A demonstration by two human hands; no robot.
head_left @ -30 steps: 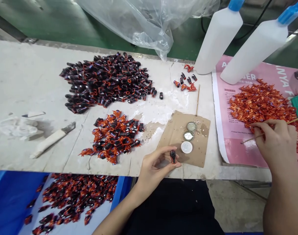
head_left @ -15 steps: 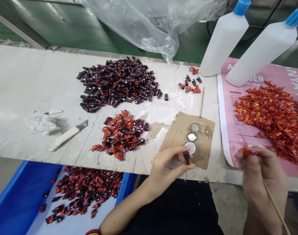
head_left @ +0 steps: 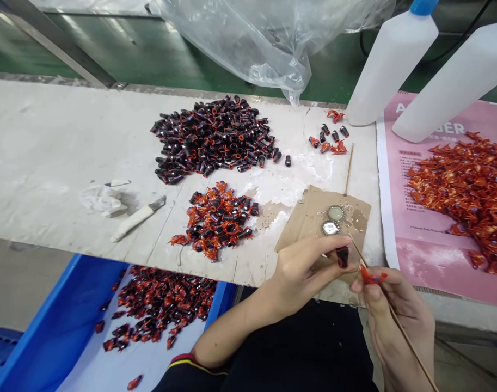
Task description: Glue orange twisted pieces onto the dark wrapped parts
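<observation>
My left hand point(head_left: 303, 270) pinches a small black tube piece point(head_left: 342, 256) upright over the brown cardboard point(head_left: 309, 215) at the table's front edge. My right hand point(head_left: 397, 318) is closed on a thin wooden stick point(head_left: 411, 348) and a small orange foil piece point(head_left: 371, 276), held close to the black piece. Two metal bottle caps point(head_left: 333, 220) sit on the cardboard just beyond my left fingers.
A big pile of black pieces point(head_left: 215, 139) and a smaller mixed orange-black pile point(head_left: 218, 220) lie on the white table point(head_left: 48, 152). Orange foil pieces point(head_left: 464, 188) cover the pink sheet. Two white bottles point(head_left: 389, 62), a plastic bag point(head_left: 268, 38), a knife point(head_left: 137, 219) and a blue bin point(head_left: 60, 326) surround them.
My right hand left the orange foil pile with one piece and the stick, and came in next to my left hand. The view shifted right.
</observation>
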